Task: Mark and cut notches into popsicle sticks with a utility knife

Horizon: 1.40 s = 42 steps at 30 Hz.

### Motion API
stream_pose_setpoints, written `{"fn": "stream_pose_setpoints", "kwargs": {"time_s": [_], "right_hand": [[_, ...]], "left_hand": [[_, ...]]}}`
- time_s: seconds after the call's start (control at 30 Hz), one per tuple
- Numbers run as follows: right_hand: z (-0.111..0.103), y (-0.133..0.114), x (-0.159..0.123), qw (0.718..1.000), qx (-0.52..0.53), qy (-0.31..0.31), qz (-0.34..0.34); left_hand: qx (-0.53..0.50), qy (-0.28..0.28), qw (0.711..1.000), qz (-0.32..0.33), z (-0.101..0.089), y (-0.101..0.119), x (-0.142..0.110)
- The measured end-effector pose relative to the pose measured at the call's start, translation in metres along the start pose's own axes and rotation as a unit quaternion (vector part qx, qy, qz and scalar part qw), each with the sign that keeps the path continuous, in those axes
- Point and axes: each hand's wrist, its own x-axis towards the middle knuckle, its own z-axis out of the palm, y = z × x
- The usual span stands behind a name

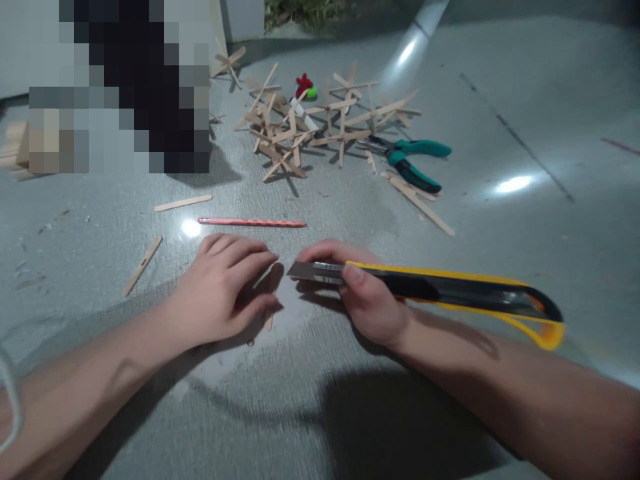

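The right hand (367, 300) is wrapped around a yellow utility knife (450, 290), blade pointing left toward the left hand (225, 290), which presses flat on a thin wooden stick (271, 319) (light, stiff, likely to snap) on the floor (310, 413). Just beyond lies a pencil (253, 222); farther off, green pliers (413, 160).

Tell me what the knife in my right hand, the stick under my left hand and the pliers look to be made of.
Utility knife in the right hand: seemingly glossy yellow and black plastic, with a grey, metal-looking blade.
Stick under the left hand: pale, matte and flat, probably wood; mostly hidden.
Pliers: teal grips, likely rubber or plastic; dark jaws, probably metal.
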Motion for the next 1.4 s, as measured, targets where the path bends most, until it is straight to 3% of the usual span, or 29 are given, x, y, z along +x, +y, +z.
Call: {"fn": "stream_pose_setpoints", "kwargs": {"time_s": [0.1, 0.23, 0.47, 0.63, 0.83, 1.4], "right_hand": [[0.000, 0.002, -0.001, 0.999, 0.001, 0.023, -0.028], [0.000, 0.003, -0.001, 0.999, -0.009, 0.023, -0.042], [0.001, 0.001, 0.001, 0.999, -0.017, 0.005, -0.039], [0.001, -0.002, 0.000, 0.999, -0.018, -0.009, -0.038], [0.000, -0.003, 0.002, 0.998, -0.029, -0.028, -0.039], [0.001, -0.015, 0.004, 0.984, -0.147, -0.058, -0.079]], "left_hand": [[0.031, -0.054, 0.998, 0.024, 0.001, -0.001, 0.000], [0.018, -0.073, 0.997, 0.021, 0.002, -0.003, 0.000], [-0.076, -0.018, 0.997, -0.021, 0.000, -0.006, 0.003], [-0.174, -0.015, 0.980, -0.094, -0.003, -0.005, 0.001], [-0.258, -0.020, 0.958, -0.120, -0.005, -0.006, -0.001], [-0.201, -0.020, 0.974, -0.100, -0.007, -0.006, 0.001]]}}
